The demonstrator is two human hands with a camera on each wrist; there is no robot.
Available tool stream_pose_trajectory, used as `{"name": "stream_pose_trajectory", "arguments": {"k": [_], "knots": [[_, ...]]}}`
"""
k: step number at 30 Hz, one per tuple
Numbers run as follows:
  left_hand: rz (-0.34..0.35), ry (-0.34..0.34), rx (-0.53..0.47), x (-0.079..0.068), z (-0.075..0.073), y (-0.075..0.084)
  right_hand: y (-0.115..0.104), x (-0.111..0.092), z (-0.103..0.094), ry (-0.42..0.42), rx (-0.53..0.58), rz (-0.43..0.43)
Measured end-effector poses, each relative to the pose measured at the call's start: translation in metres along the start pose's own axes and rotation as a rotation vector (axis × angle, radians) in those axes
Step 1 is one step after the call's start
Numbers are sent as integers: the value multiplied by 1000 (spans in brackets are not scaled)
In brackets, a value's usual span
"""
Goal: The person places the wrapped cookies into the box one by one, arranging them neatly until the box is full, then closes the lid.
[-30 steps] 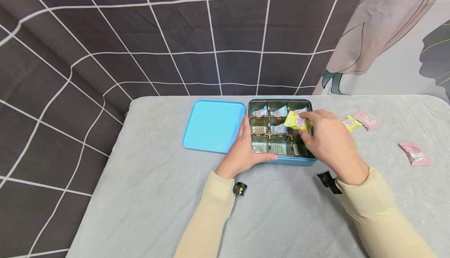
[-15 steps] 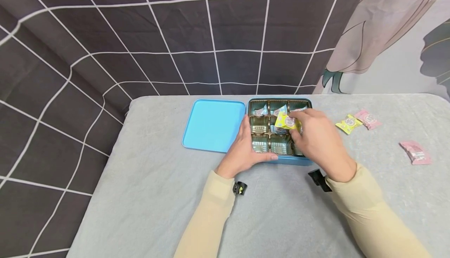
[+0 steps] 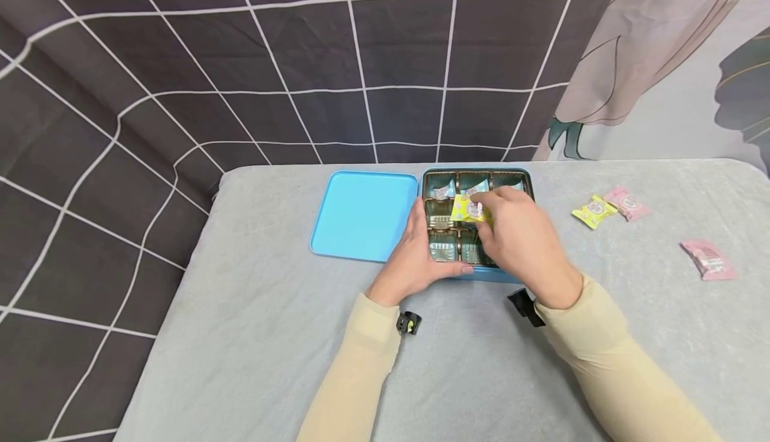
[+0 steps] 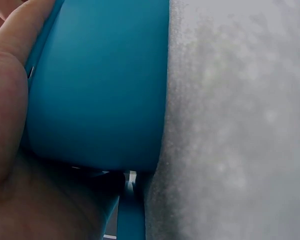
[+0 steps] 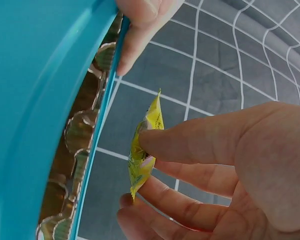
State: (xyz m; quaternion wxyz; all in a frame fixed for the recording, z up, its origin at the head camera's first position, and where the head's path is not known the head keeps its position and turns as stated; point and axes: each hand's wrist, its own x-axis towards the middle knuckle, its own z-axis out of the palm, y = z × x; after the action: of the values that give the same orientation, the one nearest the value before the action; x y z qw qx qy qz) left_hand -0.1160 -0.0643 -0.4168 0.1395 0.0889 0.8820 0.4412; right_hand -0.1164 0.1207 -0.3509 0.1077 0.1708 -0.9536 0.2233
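In the head view a blue tin holds a gold tray of small compartments. Small blue-wrapped candies lie in its back row. My right hand pinches a yellow-wrapped candy between thumb and fingers above the tray's left and middle columns. The right wrist view has that candy standing apart from the tin's rim. My left hand rests at the tin's front left corner, fingers straight along the left side and thumb along the front. Behind my right hand, the tray's right part is mostly hidden.
A flat blue lid lies just left of the tin. On the grey cloth to the right are another yellow candy, a pink candy touching it, and a separate pink candy. A dark checked curtain hangs behind.
My right hand has carried the yellow candy leftward across the tray, from the right column toward the left. My left hand has stayed at the tin's corner.
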Motion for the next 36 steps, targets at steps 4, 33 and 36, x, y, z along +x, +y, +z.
{"name": "stream_pose_trajectory", "arguments": {"k": [4, 33, 36], "knots": [[7, 2, 7, 0, 0, -1, -4, 3, 4, -11, 0, 5], [57, 22, 22, 0, 0, -1, -20, 18, 24, -150, -51, -1], [57, 25, 23, 0, 0, -2, -21, 19, 25, -150, -67, -11]]}}
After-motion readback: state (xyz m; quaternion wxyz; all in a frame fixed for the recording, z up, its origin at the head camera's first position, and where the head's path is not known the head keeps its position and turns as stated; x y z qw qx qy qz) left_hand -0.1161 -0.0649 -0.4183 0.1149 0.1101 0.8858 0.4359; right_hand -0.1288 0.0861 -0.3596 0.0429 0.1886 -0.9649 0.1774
